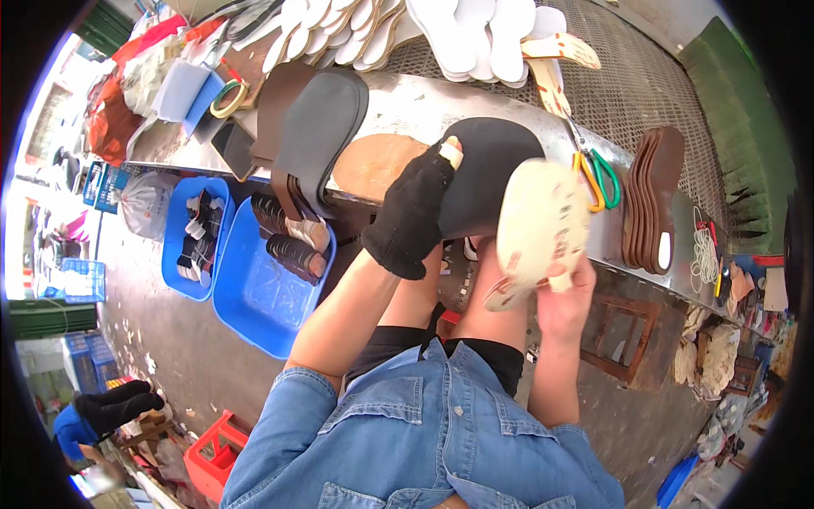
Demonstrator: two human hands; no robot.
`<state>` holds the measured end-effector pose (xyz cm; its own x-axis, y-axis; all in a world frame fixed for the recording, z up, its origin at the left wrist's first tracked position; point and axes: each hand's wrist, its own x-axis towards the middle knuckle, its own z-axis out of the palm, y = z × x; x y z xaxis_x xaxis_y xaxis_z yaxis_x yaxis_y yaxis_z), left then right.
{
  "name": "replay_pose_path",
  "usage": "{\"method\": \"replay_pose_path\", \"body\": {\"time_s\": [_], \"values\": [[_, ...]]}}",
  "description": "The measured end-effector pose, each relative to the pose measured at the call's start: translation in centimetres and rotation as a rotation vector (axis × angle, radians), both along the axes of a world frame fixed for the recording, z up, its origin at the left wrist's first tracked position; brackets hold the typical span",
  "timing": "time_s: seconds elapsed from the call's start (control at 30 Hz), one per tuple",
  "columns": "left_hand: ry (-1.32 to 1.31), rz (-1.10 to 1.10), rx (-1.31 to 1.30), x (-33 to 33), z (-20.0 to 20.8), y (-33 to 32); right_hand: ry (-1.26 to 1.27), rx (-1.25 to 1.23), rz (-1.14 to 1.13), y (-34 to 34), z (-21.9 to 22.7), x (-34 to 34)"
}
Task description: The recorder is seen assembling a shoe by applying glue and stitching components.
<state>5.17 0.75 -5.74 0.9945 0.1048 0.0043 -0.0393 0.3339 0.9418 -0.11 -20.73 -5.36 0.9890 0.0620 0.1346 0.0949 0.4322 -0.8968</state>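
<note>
My left hand (413, 208), in a black glove with the thumb tip showing, grips a black insole-shaped sheet (500, 157) at the bench's near edge. The thumb lies on top; the other fingers are mostly hidden. Closed on the lower end of a cream insole (543, 216) with red marks, my bare right hand (566, 304) holds it up beside the black sheet. The cream piece is slightly blurred, and a second layer seems to show at its lower end. Left of the glove, a tan oval piece (373, 165) lies on the metal bench (407, 97).
Grey insole sheets (326, 114) and brown ones overhang the bench at left. Scissors (597, 180) and a brown insole stack (651, 199) lie to the right, white insoles (445, 34) behind. Blue tubs (263, 293) stand below left. A red stool (212, 458) and another person (106, 416) are lower left.
</note>
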Motion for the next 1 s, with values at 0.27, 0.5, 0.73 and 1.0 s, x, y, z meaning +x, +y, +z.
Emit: {"method": "replay_pose_path", "body": {"time_s": [0.27,0.5,0.73,1.0], "values": [[-0.115,-0.113,0.248,-1.6,1.6,0.8,0.001,-0.051,0.032,4.0,1.1,-0.3],[0.298,-0.118,-0.316,-2.2,5.3,0.0,-0.012,-0.093,0.013,4.2,1.2,-0.3],[0.048,-0.125,0.029,-3.2,7.9,0.0,0.021,-0.096,0.1,3.2,1.4,-0.3],[-0.045,-0.31,-0.291,-0.5,5.7,0.6,0.061,-0.076,-0.045,3.4,0.7,-0.6]]}}
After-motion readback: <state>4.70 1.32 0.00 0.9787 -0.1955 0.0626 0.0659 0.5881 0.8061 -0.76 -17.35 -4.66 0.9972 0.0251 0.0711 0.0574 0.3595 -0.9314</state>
